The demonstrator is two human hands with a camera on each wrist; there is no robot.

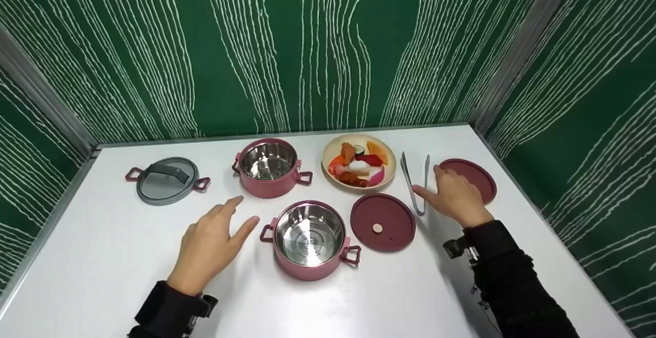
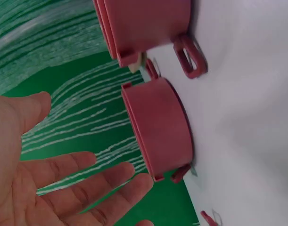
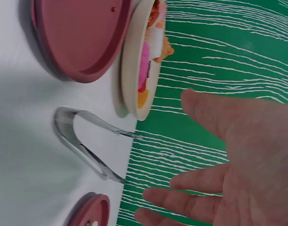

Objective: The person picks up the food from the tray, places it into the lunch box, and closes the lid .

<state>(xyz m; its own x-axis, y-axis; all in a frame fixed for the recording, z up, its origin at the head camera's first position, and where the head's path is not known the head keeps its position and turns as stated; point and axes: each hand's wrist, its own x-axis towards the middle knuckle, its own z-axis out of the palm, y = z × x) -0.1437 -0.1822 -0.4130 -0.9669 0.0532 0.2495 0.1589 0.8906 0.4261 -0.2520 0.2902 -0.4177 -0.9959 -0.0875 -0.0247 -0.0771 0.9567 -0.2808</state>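
My left hand [image 1: 209,243] hovers over the table left of the near pink pot [image 1: 310,271], thumb apart from the fingers and nothing held. That pot has no lid on and shows a bare steel inside. Farther back stands a second uncovered pink pot [image 1: 270,187]. My right hand [image 1: 457,197] is above the table, just right of the metal tongs [image 1: 421,210], fingers spread and holding nothing. The tongs [image 3: 66,125] lie spread apart on the table. Partly behind the right hand is a dark red lid [image 1: 479,179]; another dark red lid [image 1: 392,215] lies beside the near pot.
Behind the lids a cream plate [image 1: 328,166] bears several food pieces, among them an orange wedge [image 1: 377,151]. A grey glass lid [image 1: 161,187] with red side handles lies at the back left. Green walls with white lines enclose the white table [image 1: 102,246].
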